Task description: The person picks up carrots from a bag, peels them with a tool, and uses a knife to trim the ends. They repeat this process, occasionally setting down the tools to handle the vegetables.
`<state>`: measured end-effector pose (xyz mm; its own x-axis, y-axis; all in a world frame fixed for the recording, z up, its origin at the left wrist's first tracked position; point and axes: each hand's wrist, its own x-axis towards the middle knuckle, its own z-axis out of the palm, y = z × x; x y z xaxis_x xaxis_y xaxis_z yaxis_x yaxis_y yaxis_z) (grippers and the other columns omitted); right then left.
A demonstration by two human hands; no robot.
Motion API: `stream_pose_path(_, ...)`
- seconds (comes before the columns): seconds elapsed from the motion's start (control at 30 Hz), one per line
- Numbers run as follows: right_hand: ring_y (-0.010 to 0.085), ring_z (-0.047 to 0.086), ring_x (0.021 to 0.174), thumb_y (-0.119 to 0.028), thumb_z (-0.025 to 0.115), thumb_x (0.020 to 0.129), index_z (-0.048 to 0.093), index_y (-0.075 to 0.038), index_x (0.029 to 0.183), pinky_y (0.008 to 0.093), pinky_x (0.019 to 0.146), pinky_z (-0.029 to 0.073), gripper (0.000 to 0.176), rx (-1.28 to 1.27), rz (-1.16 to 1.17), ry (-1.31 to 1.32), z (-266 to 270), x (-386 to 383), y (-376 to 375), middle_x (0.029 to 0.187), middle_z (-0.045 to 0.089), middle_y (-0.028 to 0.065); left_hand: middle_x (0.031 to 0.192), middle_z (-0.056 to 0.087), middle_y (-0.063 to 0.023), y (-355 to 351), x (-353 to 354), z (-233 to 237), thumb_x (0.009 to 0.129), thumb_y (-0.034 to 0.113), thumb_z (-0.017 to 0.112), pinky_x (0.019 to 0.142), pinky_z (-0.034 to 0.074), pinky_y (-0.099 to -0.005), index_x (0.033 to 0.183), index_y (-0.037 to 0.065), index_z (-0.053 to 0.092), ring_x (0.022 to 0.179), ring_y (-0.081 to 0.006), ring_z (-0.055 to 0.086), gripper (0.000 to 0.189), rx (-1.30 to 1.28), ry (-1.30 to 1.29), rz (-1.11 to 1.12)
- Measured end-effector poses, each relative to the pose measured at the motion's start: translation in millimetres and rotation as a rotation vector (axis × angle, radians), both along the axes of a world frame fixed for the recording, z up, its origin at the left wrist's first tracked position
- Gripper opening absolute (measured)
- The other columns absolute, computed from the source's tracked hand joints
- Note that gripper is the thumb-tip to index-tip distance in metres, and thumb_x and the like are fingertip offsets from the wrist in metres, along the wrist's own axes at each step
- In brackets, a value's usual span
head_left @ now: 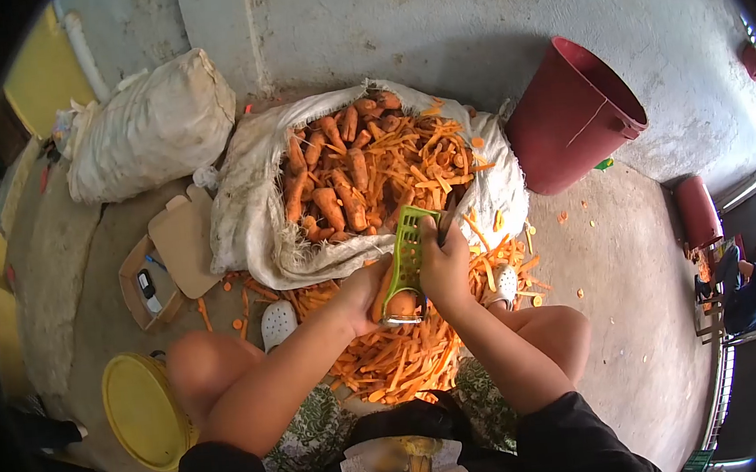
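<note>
My left hand is closed around a carrot, whose rounded end shows beneath the tool. A green perforated peeler with a metal blade edge lies against that carrot. My right hand grips the peeler's side, thumb near its top. Beside the right fingers a narrow dark piece sticks up, too small to name. Just beyond both hands, an open white woven sack holds whole carrots and orange peelings. Below the hands a heap of peelings covers the floor between my legs.
A tall maroon bin leans at the back right by the wall. A full white sack lies back left. An open cardboard box and a yellow-lidded bucket stand left. A person sits far right; another person's legs show far left.
</note>
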<state>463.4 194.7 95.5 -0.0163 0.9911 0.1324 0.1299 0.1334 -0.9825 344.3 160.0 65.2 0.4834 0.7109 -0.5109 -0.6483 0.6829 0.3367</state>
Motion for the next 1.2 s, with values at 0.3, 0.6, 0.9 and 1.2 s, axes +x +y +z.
stream_pose_path(0.3,0.0158,0.040,0.046,-0.022,0.042,0.092,0.043,0.002,0.073,0.0316,0.044,0.035,0.031,-0.023,-0.506,-0.207,-33,64,86,0.054,0.045,0.0087,0.088,0.058,-0.0096,-18,6,31,0.093,0.034,0.036,0.064,0.052,-0.0306,0.105,0.002,0.049,0.073,-0.0155,0.060,0.037,0.157,0.370,-0.356)
stream_pose_path(0.6,0.0141,0.040,0.049,-0.021,0.045,0.091,0.044,0.000,0.076,0.0291,0.047,0.037,0.026,0.000,-0.066,-0.046,-2,8,10,0.056,0.046,0.0078,0.088,0.059,-0.0073,-1,-1,-1,0.093,0.036,0.033,0.064,0.052,-0.0346,0.106,0.007,0.050,0.073,-0.0202,0.061,0.036,0.078,0.169,-0.078)
stream_pose_path(0.9,0.0238,0.052,0.049,-0.017,0.043,0.091,0.048,0.001,0.083,0.0364,0.046,0.039,0.021,0.153,-0.389,-0.394,-33,34,55,0.060,0.053,0.0149,0.085,0.059,-0.0099,-17,12,27,0.094,0.029,0.029,0.061,0.052,-0.0310,0.103,0.002,0.048,0.071,-0.0193,0.060,0.034,0.040,0.387,-0.255)
stream_pose_path(1.2,0.0079,0.044,0.047,-0.028,0.045,0.091,0.049,-0.002,0.083,0.0235,0.042,0.037,0.028,-0.094,-0.215,0.017,-9,32,45,0.058,0.046,-0.0001,0.090,0.058,-0.0117,-6,-6,16,0.093,0.030,0.033,0.065,0.052,-0.0349,0.109,0.002,0.047,0.076,-0.0240,0.061,0.035,-0.063,0.283,-0.040)
